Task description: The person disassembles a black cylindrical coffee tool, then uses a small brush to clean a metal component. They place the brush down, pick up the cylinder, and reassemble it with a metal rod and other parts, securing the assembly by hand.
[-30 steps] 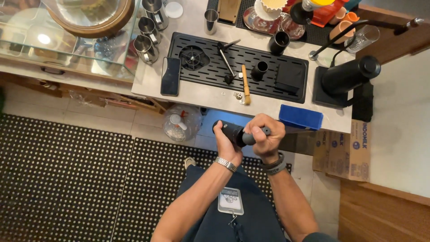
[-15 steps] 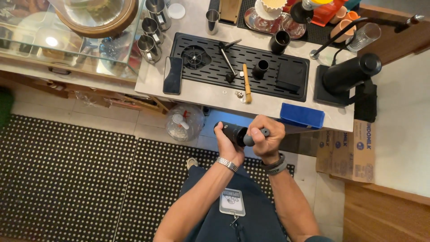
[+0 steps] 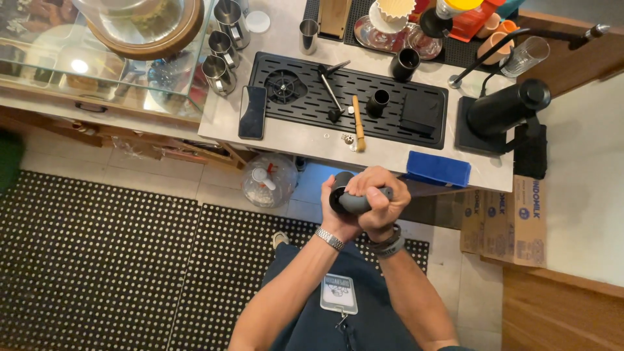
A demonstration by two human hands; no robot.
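Both hands grip a dark grey cylinder (image 3: 346,199), a hand grinder body, held level in front of my chest below the counter edge. My left hand (image 3: 333,207), with a metal watch on its wrist, cups the left, open end. My right hand (image 3: 382,203), with dark bands on the wrist, wraps over the right part of the cylinder. On the counter above lies a black slotted tray (image 3: 429,140) with a wooden-handled brush (image 3: 357,121), a small black cup (image 3: 376,102) and a black metal tool (image 3: 331,91).
A black phone (image 3: 252,112) lies left of the tray, steel pitchers (image 3: 218,52) behind it. A blue cloth (image 3: 438,168) sits at the counter's front edge, a black kettle (image 3: 500,110) to the right. A water jug (image 3: 268,182) and cardboard boxes (image 3: 504,220) stand on the floor.
The hands and the cylinder stay almost in place; the grip has shifted a little, with the right hand now further over the cylinder.
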